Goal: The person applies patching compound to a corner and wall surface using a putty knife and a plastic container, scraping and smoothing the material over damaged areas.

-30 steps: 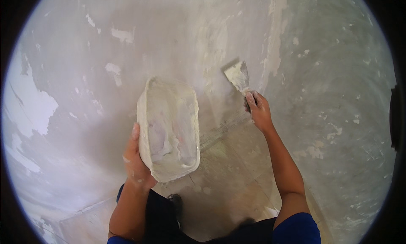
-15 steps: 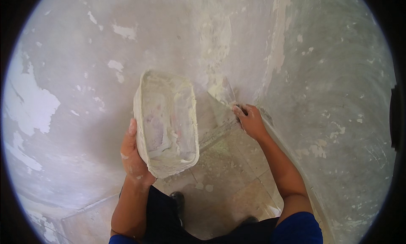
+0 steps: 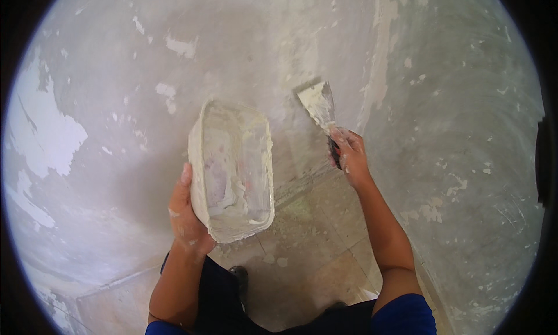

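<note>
My left hand point(image 3: 190, 216) grips a putty-smeared rectangular tub point(image 3: 200, 160) by its lower left side, thumb up along the wall. The tub is tilted so its inside faces me, with pale filler streaked over its bottom and sides. In my right hand point(image 3: 350, 155) is a putty knife point(image 3: 317, 102), held by its dark handle. Pale filler coats the blade, which points up and left. The blade is in front of the wall point(image 3: 250, 62); whether it touches I cannot tell. My palm side of the left hand is hidden behind the tub.
Ahead, the grey wall carries white patches and a pale vertical filler band. Another grey wall point(image 3: 465, 160) meets it in a corner at the right. Dusty floor tiles point(image 3: 302, 248) lie below, with my shoe point(image 3: 239, 280) near the wall.
My right hand has drawn the putty knife up and turned it, so the filler-coated blade shows more fully. The left hand and tub have barely shifted.
</note>
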Motion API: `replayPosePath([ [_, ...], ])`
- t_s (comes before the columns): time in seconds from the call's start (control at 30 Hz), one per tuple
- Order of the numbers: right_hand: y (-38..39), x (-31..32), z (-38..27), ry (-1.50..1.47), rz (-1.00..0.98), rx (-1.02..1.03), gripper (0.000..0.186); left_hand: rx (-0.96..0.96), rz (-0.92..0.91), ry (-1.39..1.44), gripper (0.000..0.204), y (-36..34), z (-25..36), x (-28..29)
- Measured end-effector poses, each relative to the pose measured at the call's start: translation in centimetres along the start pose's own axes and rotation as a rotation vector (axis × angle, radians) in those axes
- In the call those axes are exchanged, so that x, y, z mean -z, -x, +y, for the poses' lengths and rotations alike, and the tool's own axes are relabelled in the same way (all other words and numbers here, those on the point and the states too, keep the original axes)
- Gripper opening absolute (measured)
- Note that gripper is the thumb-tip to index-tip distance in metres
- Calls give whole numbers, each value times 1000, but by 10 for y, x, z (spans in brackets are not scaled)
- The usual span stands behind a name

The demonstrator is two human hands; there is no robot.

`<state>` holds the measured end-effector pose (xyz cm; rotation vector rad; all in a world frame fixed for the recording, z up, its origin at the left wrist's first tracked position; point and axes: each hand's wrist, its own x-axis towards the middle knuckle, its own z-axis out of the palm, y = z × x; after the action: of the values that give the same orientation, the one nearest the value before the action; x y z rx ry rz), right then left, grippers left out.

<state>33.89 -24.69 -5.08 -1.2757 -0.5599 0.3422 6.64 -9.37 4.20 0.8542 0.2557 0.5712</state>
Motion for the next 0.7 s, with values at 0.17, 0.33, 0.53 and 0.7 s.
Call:
replayPosePath([
  [0.17,-32,-31,27,39,-49,51,44,4,-35,20,54,-1,-2,0],
  [0.33,-27,-1,101,189,-99,-88,51,15,-22,41,52,-6,-7,-4],
  [0.53,10,73,126,353,7,-239,44,2,-66,-15,58,-2,-5,1],
  [0.7,1,39,44,60,45,2,35,-13,-27,20,63,-5,-13,0],
])
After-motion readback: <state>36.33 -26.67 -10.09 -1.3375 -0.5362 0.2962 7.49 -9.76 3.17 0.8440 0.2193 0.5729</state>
